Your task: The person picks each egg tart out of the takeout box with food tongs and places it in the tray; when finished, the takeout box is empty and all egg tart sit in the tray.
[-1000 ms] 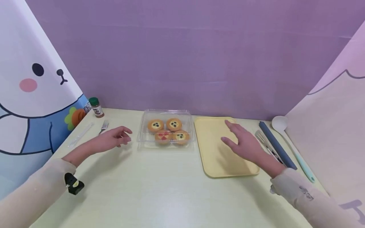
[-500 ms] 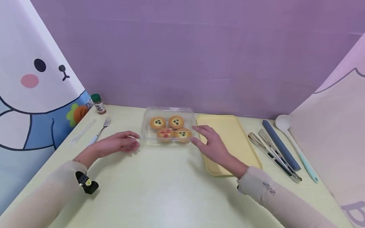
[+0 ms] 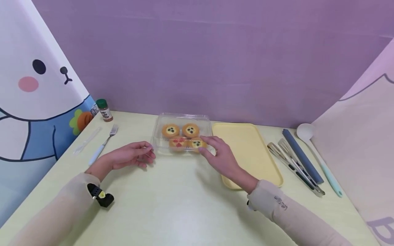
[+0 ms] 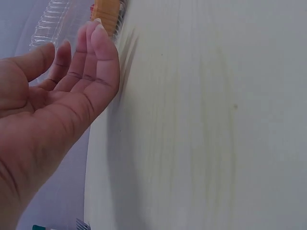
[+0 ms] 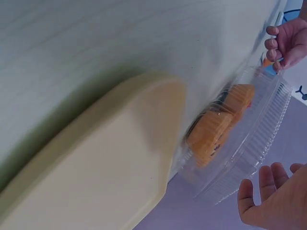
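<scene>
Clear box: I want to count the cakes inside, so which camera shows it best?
The head view: it shows the clear box from above, all four cakes visible. The right wrist view shows its side, the cakes overlapping; the left wrist view catches only part, beyond the left hand.

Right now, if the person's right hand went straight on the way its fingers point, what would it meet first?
Likely the clear, rectangular plastic box holding four round pastries: the right hand points at its near right side, though depth is unclear.
</scene>
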The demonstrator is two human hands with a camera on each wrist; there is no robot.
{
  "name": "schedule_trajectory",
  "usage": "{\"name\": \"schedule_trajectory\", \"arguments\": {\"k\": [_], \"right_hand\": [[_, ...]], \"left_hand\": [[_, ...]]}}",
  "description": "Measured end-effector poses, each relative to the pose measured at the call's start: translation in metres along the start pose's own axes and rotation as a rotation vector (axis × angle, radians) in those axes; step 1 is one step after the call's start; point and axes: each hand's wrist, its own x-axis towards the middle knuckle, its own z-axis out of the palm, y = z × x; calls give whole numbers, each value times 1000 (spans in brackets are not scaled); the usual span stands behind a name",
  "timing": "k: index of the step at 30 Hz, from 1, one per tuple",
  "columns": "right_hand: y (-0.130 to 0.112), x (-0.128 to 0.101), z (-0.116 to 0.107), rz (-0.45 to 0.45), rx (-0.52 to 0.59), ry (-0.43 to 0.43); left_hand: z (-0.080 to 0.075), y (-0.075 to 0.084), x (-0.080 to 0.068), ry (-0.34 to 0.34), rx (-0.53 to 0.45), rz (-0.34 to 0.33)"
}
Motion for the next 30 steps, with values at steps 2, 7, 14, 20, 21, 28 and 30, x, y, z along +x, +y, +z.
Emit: {"name": "schedule_trajectory", "arguments": {"k": [2,7,14,20,21,28,30], "right_hand": [[1,0,2,16,1,9],[5,2,7,40,-16,38],[5,2,8,51,-35,66],[5,2,7,40,-24,92],[5,2,7,43,-12,92],[-3,2,18,66,68,80],[-6,1,22,70,69,65]], "left_hand": [[0,-1,0,0,-20,5],[-3,-3,2,-14,-54,16],[-5,-5,6,-4,-65,22],[-4,-1,11,37,-37,19],[-4,0,12,35,-30,13],[-5,4,13,-16,-27,-32],[-6,5,13,-19,-29,-49]]}}
